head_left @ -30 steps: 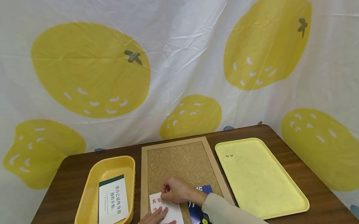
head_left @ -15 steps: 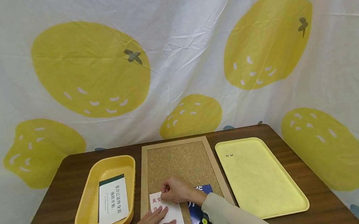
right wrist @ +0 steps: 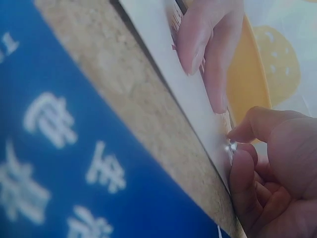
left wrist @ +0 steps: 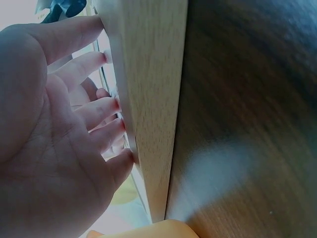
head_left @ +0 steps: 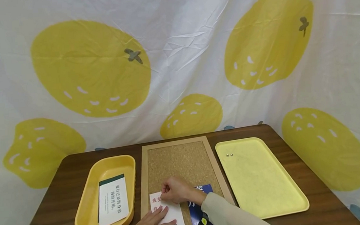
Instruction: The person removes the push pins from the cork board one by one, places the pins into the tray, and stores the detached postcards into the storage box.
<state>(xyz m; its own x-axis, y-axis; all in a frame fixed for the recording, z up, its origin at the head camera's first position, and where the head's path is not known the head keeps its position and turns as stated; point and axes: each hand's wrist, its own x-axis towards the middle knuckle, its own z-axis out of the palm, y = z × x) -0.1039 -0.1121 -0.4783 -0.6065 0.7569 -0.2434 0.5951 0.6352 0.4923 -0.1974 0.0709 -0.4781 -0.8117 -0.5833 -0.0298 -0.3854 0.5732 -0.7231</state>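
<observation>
A white card with red characters point(head_left: 176, 213) lies on the lower left of a wood-framed cork board point(head_left: 181, 161). My left hand point(head_left: 152, 224) presses it flat with its fingers spread, and in the left wrist view those fingertips rest just inside the board's frame point(left wrist: 151, 89). At the card's top edge, my right hand point(head_left: 176, 191) pinches a small shiny silver pushpin point(right wrist: 231, 147) between thumb and forefinger. The pin's point is hidden. Beside the white card, partly under my right forearm, is a dark blue card with white characters point(head_left: 197, 213).
Left of the board stands a yellow-orange basin point(head_left: 83, 199) holding a white card with dark writing point(head_left: 113, 204) over a dark green one. To the right is a pale yellow tray point(head_left: 263, 179) with two small silver pins point(head_left: 229, 155). A lemon-print curtain point(head_left: 177, 58) hangs behind the table.
</observation>
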